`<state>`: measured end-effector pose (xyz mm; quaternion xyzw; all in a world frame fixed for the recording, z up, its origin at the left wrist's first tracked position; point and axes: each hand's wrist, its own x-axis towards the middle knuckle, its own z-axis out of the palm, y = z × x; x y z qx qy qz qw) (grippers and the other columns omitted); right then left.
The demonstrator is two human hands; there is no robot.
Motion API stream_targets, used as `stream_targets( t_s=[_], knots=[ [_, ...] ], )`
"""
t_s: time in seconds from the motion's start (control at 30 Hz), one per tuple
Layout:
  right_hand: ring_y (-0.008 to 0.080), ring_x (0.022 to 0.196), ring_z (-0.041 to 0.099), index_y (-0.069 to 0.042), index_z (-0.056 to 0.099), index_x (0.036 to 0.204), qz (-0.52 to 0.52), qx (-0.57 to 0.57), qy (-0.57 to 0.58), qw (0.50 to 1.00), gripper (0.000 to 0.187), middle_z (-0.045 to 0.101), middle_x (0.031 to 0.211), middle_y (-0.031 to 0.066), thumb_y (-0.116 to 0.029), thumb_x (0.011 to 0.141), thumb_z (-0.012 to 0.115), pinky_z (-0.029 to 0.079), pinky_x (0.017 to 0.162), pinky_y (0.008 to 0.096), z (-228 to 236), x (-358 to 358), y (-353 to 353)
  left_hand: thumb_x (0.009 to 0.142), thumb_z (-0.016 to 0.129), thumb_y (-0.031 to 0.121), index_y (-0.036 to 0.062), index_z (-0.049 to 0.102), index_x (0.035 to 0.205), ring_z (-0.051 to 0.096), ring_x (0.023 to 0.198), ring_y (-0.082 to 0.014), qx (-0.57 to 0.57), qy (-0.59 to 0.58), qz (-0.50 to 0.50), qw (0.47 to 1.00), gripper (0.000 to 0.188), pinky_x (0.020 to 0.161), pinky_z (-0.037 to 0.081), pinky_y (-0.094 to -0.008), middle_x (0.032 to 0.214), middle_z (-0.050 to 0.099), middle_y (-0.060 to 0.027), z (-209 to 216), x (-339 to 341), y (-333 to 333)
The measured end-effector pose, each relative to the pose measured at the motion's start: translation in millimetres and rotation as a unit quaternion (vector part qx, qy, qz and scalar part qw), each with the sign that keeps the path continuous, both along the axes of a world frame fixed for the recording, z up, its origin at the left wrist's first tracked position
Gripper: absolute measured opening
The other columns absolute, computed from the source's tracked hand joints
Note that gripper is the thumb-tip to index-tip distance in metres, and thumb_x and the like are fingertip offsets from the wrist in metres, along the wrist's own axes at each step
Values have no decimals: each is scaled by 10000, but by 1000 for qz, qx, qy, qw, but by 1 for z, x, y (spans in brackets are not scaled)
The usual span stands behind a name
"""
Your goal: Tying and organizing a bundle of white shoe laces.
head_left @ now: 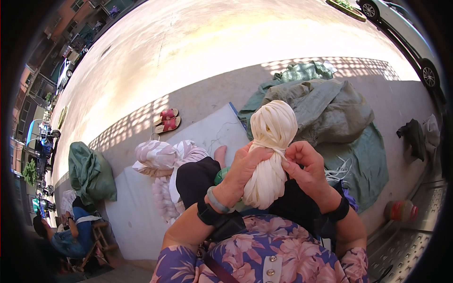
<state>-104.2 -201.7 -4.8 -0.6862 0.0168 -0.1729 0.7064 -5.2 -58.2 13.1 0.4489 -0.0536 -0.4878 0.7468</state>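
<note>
Floral shirt (288,243) fabric sits nearest; at its 12 o'clock, the cream bundle (273,123) is held upright. Gathering looks done; securing the waist seems unfinished, with no knot discernible. Left hand (244,166) grips it from 8 o'clock; right hand (307,165) pinches the waist, fingers closed, from 4 o'clock. Flat, looped strips form two plump lobes.

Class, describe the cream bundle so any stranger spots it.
Find the floral top at the bottom. Above it, the left hand grips a cream bundle, narrowed at its middle. Unlike the crumpled greyish material behind, it is made of flat strips.
</note>
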Motion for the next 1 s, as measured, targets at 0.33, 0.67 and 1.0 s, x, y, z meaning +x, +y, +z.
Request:
stream_targets(
  t_s=[0.33,0.67,1.0],
  knots=[
    [36,602,474,-4,575,782,33,98,133,986,69,544,690,-30,-61,808,606,404,521,204,16,17,-14,843,513,173,-24,523,1098,622,850,-155,-5,-74,26,997,322,759,509,-280,982,617,-88,-17,4,-4],
    [50,576,458,-3,561,685,41,-74,81,993,62,513,581,-6,-45,715,595,392,516,234,40,44,-11,828,495,213,-61,473,1161,621,912,-231,-70,30,33,997,432,812,512,-337,1054,597,-159,-36,20,10],
    [61,566,482,25,588,711,124,-13,127,984,103,552,583,26,-69,701,626,407,513,242,48,35,-24,787,488,246,-68,447,1184,600,936,-217,-8,-155,37,987,508,827,487,-312,1076,575,-155,-19,21,5]
  ],
)
